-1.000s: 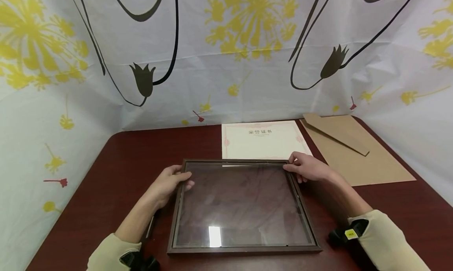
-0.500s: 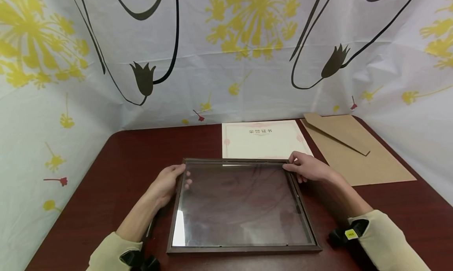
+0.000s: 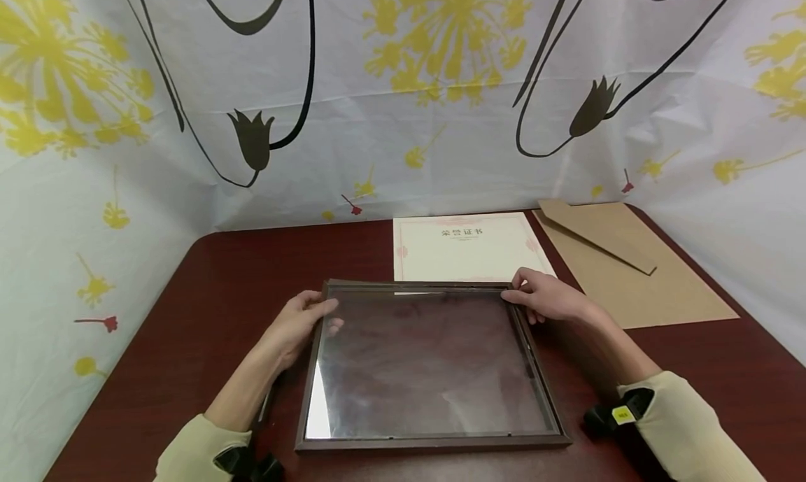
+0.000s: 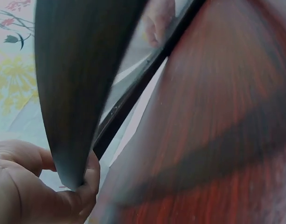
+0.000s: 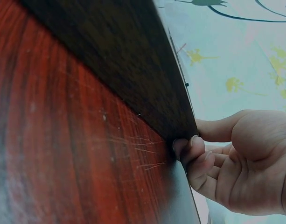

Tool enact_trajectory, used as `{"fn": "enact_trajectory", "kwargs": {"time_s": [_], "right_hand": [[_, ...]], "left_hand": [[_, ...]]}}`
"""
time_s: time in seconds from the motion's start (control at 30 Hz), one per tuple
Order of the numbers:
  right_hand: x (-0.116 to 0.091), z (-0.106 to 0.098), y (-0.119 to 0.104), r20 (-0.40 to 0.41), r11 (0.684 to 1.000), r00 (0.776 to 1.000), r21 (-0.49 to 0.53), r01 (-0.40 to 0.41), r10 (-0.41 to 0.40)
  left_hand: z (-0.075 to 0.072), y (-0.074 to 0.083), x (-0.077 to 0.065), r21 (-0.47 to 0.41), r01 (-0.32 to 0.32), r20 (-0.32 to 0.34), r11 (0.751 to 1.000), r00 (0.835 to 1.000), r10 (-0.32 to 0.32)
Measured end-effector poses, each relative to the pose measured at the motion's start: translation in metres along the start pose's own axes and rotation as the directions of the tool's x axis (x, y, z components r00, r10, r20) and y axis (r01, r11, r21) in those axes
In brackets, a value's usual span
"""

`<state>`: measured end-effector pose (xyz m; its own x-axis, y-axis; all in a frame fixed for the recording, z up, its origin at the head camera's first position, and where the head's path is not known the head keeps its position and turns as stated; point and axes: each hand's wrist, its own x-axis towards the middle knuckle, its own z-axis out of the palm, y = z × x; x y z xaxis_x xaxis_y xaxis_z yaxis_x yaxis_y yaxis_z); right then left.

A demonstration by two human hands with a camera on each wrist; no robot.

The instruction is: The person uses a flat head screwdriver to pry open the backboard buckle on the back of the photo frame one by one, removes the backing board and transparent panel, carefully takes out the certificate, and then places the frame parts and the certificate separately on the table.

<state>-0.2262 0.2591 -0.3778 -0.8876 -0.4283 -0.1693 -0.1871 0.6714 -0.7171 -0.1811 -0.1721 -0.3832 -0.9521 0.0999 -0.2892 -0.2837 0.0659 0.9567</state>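
Note:
A dark brown picture frame (image 3: pixel 434 443) with a clear glass pane (image 3: pixel 434 370) lies in front of me, seen in the head view. My left hand (image 3: pixel 292 331) grips its far left corner, thumb over the top edge and fingers below; fingertips show through the glass. In the left wrist view that left hand (image 4: pixel 45 186) holds the end of the frame's side (image 4: pixel 73 93). My right hand (image 3: pixel 550 299) pinches the far right corner between thumb and fingers. The right wrist view shows the right hand (image 5: pixel 254 163) at the corner of the dark frame side (image 5: pixel 124 56).
Behind the frame, a cream certificate (image 3: pixel 466 254) lies on the dark red wooden table (image 3: pixel 220 314), partly covered by the frame's far edge. At the back right lies a brown backing board (image 3: pixel 667 293) with a stand strip (image 3: pixel 595 241) on it. A patterned cloth (image 3: pixel 441 153) surrounds the table.
My left thumb drew back to the frame's edge, then came over the glass again. The bright reflection on the pane shifted from the lower middle to the lower left. The right hand stays put.

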Motion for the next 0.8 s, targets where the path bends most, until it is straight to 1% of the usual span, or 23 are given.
{"fn": "enact_trajectory", "kwargs": {"time_s": [0.03, 0.07, 0.1, 0.17, 0.2, 0.27, 0.37, 0.43, 0.5, 0.6, 0.8], "right_hand": [[0.0000, 0.0000, -0.0003, 0.000, 1.000, 1.000, -0.004, 0.000, 0.000], [0.0000, 0.0000, -0.0005, -0.001, 1.000, 1.000, -0.007, 0.001, -0.001], [0.0000, 0.0000, -0.0007, -0.002, 1.000, 1.000, -0.011, 0.001, -0.001], [0.0000, 0.0001, -0.0009, -0.006, 1.000, 1.000, -0.021, 0.002, -0.002], [-0.0002, 0.0001, -0.0011, -0.008, 1.000, 1.000, -0.028, 0.001, -0.001], [-0.0004, 0.0002, -0.0014, -0.011, 0.999, 1.000, -0.037, -0.002, 0.001], [-0.0007, 0.0004, -0.0019, -0.014, 0.999, 1.000, -0.046, -0.008, 0.007], [-0.0008, 0.0004, -0.0023, -0.015, 0.999, 1.000, -0.050, -0.012, 0.011], [-0.0007, 0.0004, -0.0028, -0.013, 0.998, 1.000, -0.055, -0.014, 0.013], [-0.0005, 0.0002, -0.0034, -0.009, 0.998, 1.000, -0.059, -0.012, 0.011], [0.0002, -0.0002, -0.0028, -0.001, 0.998, 1.000, -0.063, -0.005, 0.005]], "left_hand": [[-0.0013, 0.0002, -0.0006, 0.059, -0.011, -0.006, 0.998, 1.000, 0.011], [-0.0025, 0.0004, -0.0011, 0.128, -0.027, -0.014, 0.991, 0.999, 0.029], [-0.0036, 0.0007, -0.0017, 0.199, -0.045, -0.021, 0.979, 0.999, 0.050], [-0.0053, 0.0012, -0.0024, 0.321, -0.073, -0.037, 0.944, 0.995, 0.090], [-0.0058, 0.0013, -0.0027, 0.369, -0.085, -0.040, 0.926, 0.993, 0.107], [-0.0063, 0.0011, -0.0032, 0.434, -0.104, -0.042, 0.895, 0.990, 0.135], [-0.0064, 0.0004, -0.0038, 0.491, -0.103, -0.039, 0.865, 0.989, 0.141], [-0.0064, -0.0006, -0.0040, 0.516, -0.096, -0.042, 0.851, 0.990, 0.137], [-0.0061, -0.0013, -0.0044, 0.528, -0.083, -0.042, 0.845, 0.991, 0.124], [-0.0061, -0.0025, -0.0042, 0.533, -0.071, -0.047, 0.843, 0.992, 0.113], [-0.0059, -0.0044, -0.0033, 0.535, -0.075, -0.040, 0.842, 0.993, 0.114]]}}
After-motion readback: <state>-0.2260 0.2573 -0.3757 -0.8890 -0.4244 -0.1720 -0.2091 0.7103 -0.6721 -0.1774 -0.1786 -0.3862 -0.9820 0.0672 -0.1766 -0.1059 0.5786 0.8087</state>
